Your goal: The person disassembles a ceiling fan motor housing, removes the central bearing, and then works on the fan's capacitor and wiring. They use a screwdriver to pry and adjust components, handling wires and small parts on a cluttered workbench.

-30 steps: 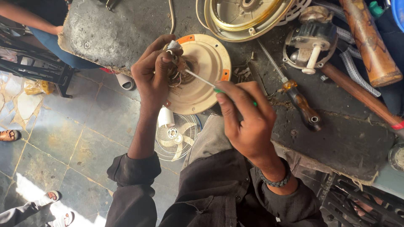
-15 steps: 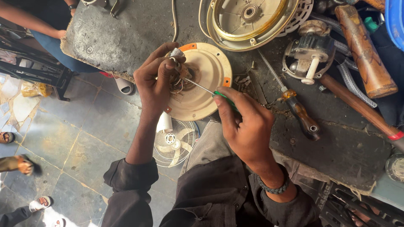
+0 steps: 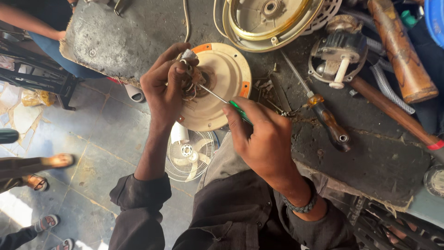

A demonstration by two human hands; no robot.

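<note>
At the near edge of the worn grey workbench [image 3: 370,162], the left hand [image 3: 164,88] pinches wires on the round cream fan-motor housing [image 3: 222,92] while the right hand [image 3: 263,139], clenched around a green-handled screwdriver [image 3: 226,102], probes its centre, apparently loosening a connection, which calls for steady, careful levering.

The left hand [image 3: 166,88] reaches up from a bare forearm with its dark sleeve pushed to the elbow, fingers curled and the fingertips [image 3: 181,69] pinched together near the worktop's front edge. The right hand [image 3: 263,139] is closed in a firm grip, knuckles up, thumb pressed forward, the wrist bent back with a dark beaded band around it.
</note>
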